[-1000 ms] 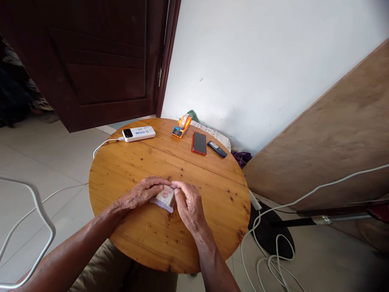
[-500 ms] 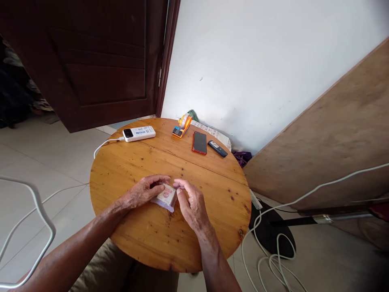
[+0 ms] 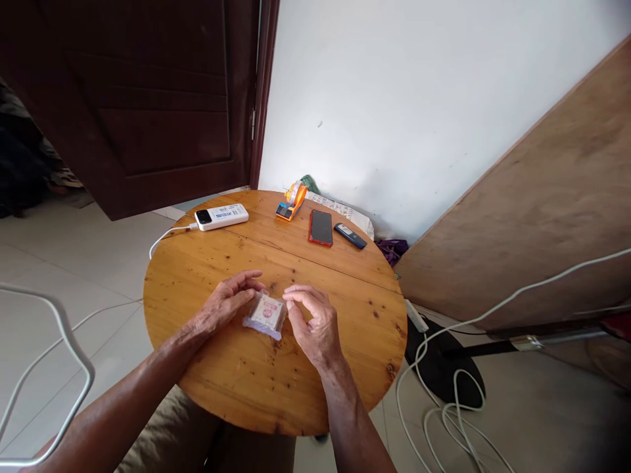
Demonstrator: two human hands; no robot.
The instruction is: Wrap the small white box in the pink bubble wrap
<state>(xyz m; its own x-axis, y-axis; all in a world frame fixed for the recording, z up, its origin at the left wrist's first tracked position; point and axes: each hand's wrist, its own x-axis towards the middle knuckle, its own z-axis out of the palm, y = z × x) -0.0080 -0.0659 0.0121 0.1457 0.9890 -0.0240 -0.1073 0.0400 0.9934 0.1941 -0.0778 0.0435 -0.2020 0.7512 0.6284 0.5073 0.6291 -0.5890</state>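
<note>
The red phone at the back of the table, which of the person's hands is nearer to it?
The right. The right hand lies almost straight below the red phone, just right of the small packet. The left hand sits farther left, beside the packet.

We are looking at one small flat packet (image 3: 265,315), lying just below the centre of the frame on the round wooden table. It is squarish, sealed in clear wrap that is showing pale and slightly crinkled at the lower edge. The top face is carrying a cream label with a reddish round mark. It is sitting flat, turned slightly askew.
</note>
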